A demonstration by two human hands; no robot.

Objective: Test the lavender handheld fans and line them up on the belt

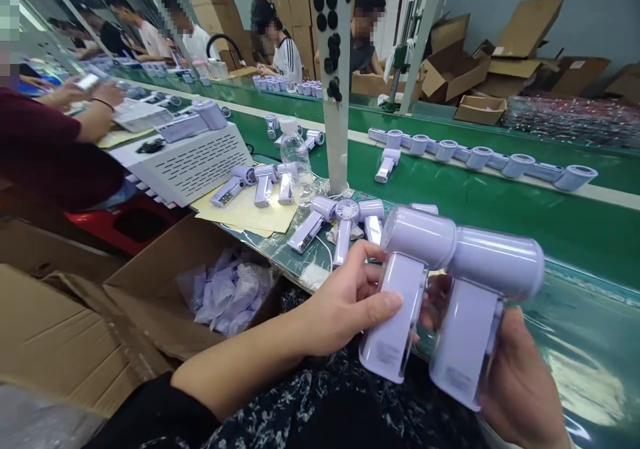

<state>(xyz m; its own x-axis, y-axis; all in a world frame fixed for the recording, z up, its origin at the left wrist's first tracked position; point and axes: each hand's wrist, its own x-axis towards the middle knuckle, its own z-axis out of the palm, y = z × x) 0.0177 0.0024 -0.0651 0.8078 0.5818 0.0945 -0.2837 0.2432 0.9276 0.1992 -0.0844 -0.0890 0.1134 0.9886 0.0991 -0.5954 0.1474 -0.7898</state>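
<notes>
My left hand (345, 296) grips the handle of a pale lilac handheld fan (405, 282), thumb across its front. My right hand (520, 382) holds a second identical fan (480, 302) by its handle, right beside the first. Both fans are upright with their round heads touching, held over my lap at the edge of the green conveyor belt (575, 229). Three more fans (345, 226) lie just beyond my left hand on the bench.
An open cardboard box (150, 289) with plastic bags sits at lower left. A clear bottle (299, 162) and a white post (336, 89) stand on the bench. A row of fans (480, 157) lies on the belt. Other people work on the left and on the far side.
</notes>
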